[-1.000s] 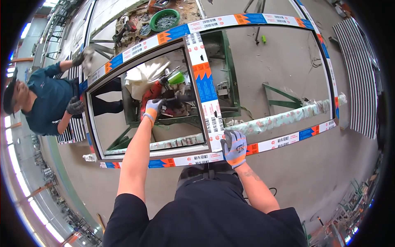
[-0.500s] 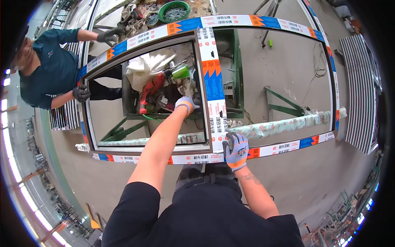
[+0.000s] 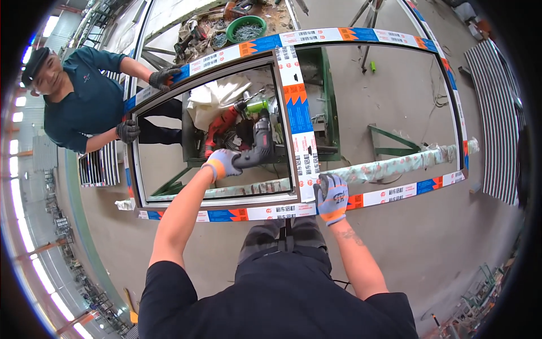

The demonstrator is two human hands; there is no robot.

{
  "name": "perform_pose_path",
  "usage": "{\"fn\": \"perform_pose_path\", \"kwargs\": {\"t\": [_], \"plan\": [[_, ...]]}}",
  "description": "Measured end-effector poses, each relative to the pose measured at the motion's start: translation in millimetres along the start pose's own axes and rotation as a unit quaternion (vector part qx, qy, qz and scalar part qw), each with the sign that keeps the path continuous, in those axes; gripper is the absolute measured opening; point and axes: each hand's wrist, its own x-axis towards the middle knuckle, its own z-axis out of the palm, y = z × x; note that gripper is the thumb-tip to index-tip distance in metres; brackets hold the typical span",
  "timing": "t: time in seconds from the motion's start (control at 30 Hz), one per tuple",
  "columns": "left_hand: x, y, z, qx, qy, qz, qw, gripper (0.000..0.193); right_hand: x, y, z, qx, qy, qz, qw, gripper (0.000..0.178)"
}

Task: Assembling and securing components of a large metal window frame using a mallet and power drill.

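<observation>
On the workshop's concrete floor, my left hand gripped the drill; my right hand clasped the window frame at its near edge.

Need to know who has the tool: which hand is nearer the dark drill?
Left. The left hand grips the drill; the right hand rests apart on the frame.

This is a metalwork or window-making workshop: a large window frame wrapped in blue, orange and white protective tape lies over green steel stands on a bare concrete floor, with a green tub of screws nearby.
</observation>
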Motion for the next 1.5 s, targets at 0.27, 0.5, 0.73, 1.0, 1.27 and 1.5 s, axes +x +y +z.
{"fn": "perform_pose_path", "kwargs": {"t": [0.27,0.5,0.73,1.0,1.27,1.5], "plan": [[-133.7,15.1,45.9,-0.008,0.097,0.037,0.995,0.049,-14.1,-0.4,12.3,-0.026,0.062,0.004,0.998,0.046],[-253.8,73.7,75.8,-0.126,0.266,0.204,0.934,0.038,-139.0,-157.3,63.2,0.509,0.091,0.034,0.855,0.078],[-334.2,105.2,191.1,-0.167,0.196,0.229,0.939,0.036,-235.7,-283.0,24.7,0.751,0.127,0.222,0.609,0.098],[-365.7,92.0,267.7,-0.091,0.093,0.339,0.932,0.042,-341.1,-275.1,52.7,0.785,0.178,0.269,0.528,0.082],[-225.3,71.3,157.8,-0.067,0.335,0.221,0.914,0.023,-391.1,-235.7,109.0,0.77,0.241,0.278,0.522,0.044],[-87.6,186.8,89.1,0.219,0.274,0.474,0.808,0.056,-378.2,-243.3,168.9,0.817,0.264,0.266,0.438,0.072]]}}
